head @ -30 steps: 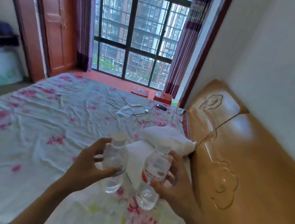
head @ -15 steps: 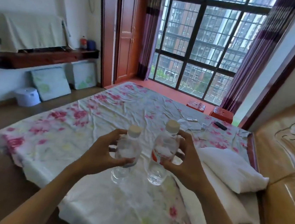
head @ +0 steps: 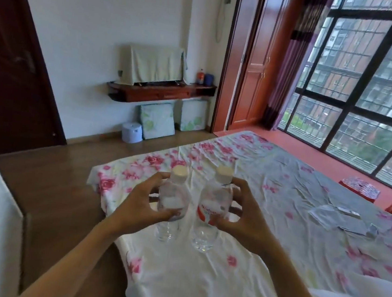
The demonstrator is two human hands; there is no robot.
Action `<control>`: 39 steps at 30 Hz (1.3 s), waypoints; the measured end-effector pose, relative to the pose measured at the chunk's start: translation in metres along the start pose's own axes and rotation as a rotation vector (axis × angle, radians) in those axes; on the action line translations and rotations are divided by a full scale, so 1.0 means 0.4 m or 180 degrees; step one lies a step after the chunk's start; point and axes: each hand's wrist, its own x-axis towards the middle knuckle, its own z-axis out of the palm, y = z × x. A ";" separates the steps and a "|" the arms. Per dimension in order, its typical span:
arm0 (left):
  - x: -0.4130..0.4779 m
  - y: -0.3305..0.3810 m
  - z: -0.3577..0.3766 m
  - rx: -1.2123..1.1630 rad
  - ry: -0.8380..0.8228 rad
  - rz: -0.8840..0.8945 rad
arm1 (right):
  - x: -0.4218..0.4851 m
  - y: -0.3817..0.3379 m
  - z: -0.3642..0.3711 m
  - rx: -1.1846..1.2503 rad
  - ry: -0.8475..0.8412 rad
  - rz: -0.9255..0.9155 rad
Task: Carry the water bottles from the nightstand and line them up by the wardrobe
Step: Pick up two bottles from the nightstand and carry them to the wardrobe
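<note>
Two bottles mid-carry, view swung round toward the wardrobe [head: 255,64].
L hand [head: 139,205] grips the plain bottle [head: 171,201], R hand [head: 243,214] the red-label bottle [head: 213,204]. Both are upright, side by side, not touching, over the bed [head: 284,182]. Headboard gone from view vs 1 s ago and the wardrobe is now ahead across the room, so the carry is underway w/ line-up not yet begun.
</note>
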 end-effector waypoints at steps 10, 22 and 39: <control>-0.002 -0.054 -0.092 0.0300 0.0687 -0.0490 | 0.215 0.042 0.115 0.0366 -0.0719 -0.0345; -0.047 -0.161 -0.256 0.0313 0.1177 -0.0756 | 0.389 -0.026 0.306 0.0640 -0.1348 -0.0504; 0.025 -0.385 -0.667 0.0353 0.1099 -0.0704 | 0.669 -0.154 0.662 0.0520 -0.1522 -0.0493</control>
